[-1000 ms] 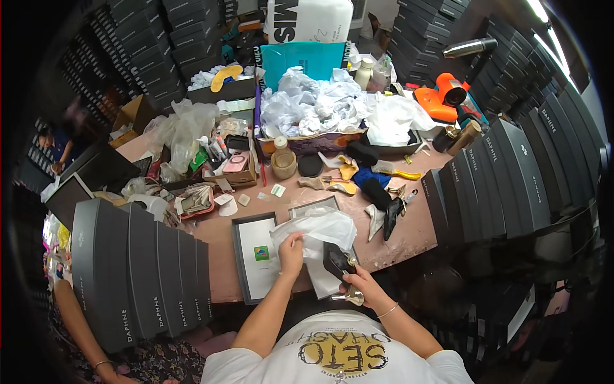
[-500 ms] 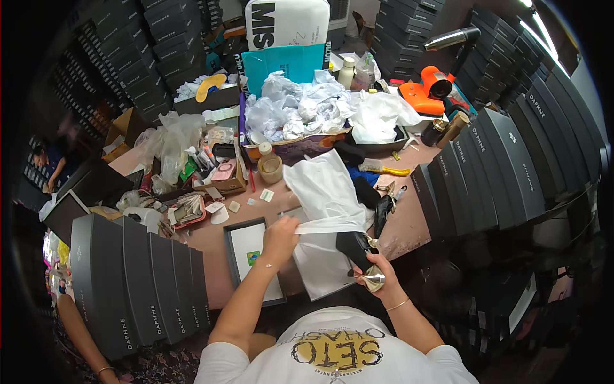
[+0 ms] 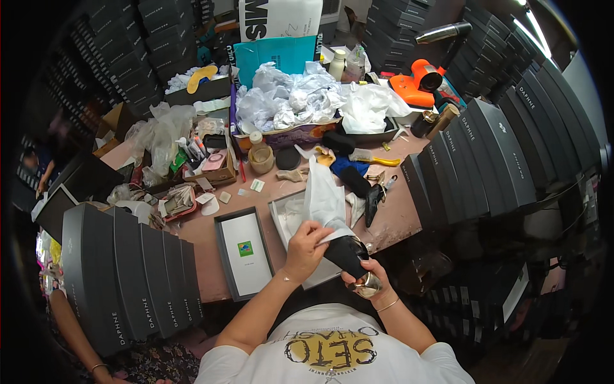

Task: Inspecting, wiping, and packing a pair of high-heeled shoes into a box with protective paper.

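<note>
My right hand grips a black shoe by its gold-coloured heel, close to my chest. My left hand pinches a sheet of white tissue paper that stands up from the shoe. Just beyond my hands lies an open grey shoebox with white paper inside. Left of it lies the box's lid, upside down, with a small green sticker on its white inner face. Another black shoe lies on the brown table to the right of the box.
Rows of dark shoeboxes stand at the left and right. A heap of crumpled white paper, an orange tool, a small bottle and clutter fill the far table. Another person's arm shows at lower left.
I have lifted the shoe nearer to my chest, and my left hand has pulled the tissue sheet up from flat over the box to standing above the shoe.
</note>
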The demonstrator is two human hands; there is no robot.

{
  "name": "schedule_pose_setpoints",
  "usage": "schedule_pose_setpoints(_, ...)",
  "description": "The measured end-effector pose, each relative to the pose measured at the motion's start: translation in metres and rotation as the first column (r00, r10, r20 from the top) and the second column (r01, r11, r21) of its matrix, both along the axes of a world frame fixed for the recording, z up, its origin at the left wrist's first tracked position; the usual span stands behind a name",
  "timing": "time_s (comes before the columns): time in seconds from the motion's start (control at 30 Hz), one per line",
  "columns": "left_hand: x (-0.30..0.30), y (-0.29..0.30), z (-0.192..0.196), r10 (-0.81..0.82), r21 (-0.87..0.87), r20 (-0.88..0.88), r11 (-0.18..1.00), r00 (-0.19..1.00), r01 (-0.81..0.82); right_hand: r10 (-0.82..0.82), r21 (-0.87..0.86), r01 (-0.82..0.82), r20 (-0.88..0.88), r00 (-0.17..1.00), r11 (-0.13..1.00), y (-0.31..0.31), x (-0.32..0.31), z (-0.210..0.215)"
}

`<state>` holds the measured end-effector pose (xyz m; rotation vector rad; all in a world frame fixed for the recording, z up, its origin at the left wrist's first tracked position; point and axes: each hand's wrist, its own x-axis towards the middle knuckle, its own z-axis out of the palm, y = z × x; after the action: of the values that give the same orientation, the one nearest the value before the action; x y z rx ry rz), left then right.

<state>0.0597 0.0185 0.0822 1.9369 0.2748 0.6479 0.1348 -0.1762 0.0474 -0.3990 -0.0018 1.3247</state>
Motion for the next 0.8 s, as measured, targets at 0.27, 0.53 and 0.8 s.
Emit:
schedule_pose_setpoints(0.27, -0.018, -0.012, 0.014, -0.073, 0.034, 0.07, 0.997, 0.995, 0.071, 0.226, -0.408, 0.47, 0.89, 0.395, 0.783, 0.048, -0.002, -0.051)
schedule_pose_setpoints(0.53, -0.025, -0.055, 0.004, -0.223, 0.123, 0.179, 0.971, 0.958, 0.203, 0.044, -0.228, 0.662, 0.958, 0.283, 0.714, 0.059, 0.0, -0.061)
schedule_pose_setpoints(0.8, -0.042, -0.089, 0.005, -0.481, 0.198, 0.184, 0.872, 0.857, 0.447, 0.126, -0.22, 0.438, 0.964, 0.232, 0.872, 0.072, 0.024, -0.021)
